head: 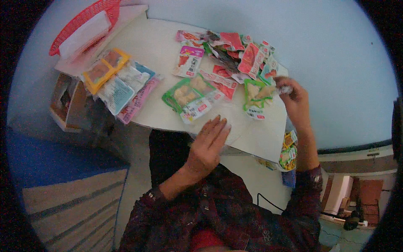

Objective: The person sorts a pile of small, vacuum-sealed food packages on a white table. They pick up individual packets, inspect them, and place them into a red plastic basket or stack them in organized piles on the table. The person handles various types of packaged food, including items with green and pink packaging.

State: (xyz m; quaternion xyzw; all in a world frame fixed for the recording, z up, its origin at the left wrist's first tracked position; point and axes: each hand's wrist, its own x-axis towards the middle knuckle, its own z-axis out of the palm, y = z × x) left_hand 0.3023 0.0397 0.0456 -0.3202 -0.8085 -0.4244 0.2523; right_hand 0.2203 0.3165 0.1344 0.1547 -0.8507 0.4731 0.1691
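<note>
My left hand (pixel 207 146) lies at the front edge of the white table, palm down, its fingers stretched out. Clear plastic film (pixel 234 138) shows beside its fingers; its thumb is hidden. At the table's right end my right hand (pixel 292 99) pinches a whitish crumpled piece of plastic (pixel 285 90), somewhat blurred. Just left of those fingers is a green-edged snack packet (pixel 258 94) with pale yellowish pieces inside. More green-edged packets (pixel 189 96) lie overlapped beyond my left hand. Behind them is a heap of red, white and dark snack packets (pixel 234 56).
A red plastic basket (pixel 86 23) stands at the far left. Near it, yellow-framed (pixel 105 71), blue-white and pink packets lie stacked on the white table (pixel 154 116). More packets (pixel 288 154) sit below the table's right end. A wall (pixel 340 78) borders the back and right.
</note>
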